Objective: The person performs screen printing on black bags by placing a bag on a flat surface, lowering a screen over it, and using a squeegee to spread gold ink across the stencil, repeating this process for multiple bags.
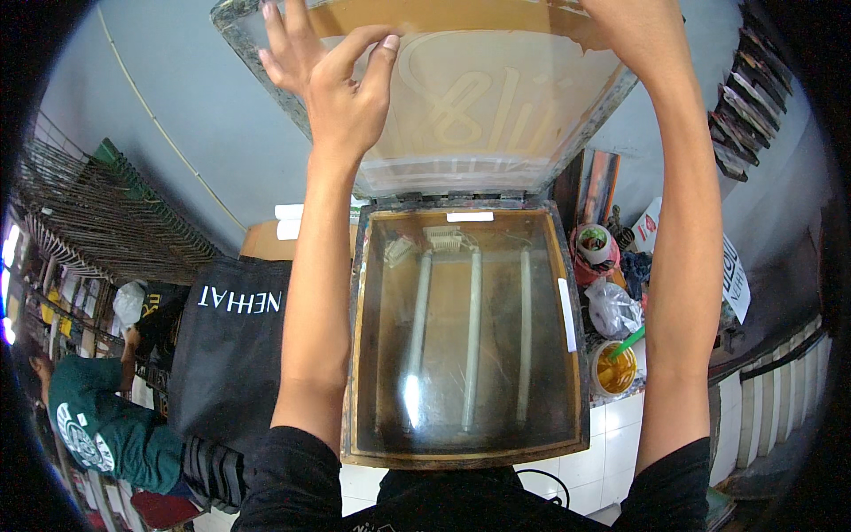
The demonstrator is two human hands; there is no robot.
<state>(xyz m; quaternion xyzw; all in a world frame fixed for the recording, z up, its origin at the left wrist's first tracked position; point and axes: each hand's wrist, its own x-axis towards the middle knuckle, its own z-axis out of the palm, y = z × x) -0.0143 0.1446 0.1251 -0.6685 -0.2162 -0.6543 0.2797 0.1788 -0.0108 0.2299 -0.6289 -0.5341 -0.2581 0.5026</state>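
A hinged lid (331, 161) with a dark, worn frame stands raised at the back of a light box. Its clear panel carries pale script lettering, with a mustard-brown band along the top. My left hand (341, 84) is at the panel's upper left, thumb and index finger pinched together and the other fingers spread; what the pinch holds cannot be made out. Up at the top right, my right hand (625, 31) reaches to the panel's upper part, its fingers mostly out of view. Below, the light box (353, 381) shows several pale tubes (474, 337) under glass.
A black printed bag (230, 346) lies left of the box. On the right stand a tub of yellow-brown paste (613, 368) with a green stick, a plastic bag (612, 309) and a pink container (596, 248). A person in green (111, 412) works at far left, beside metal racks (115, 204).
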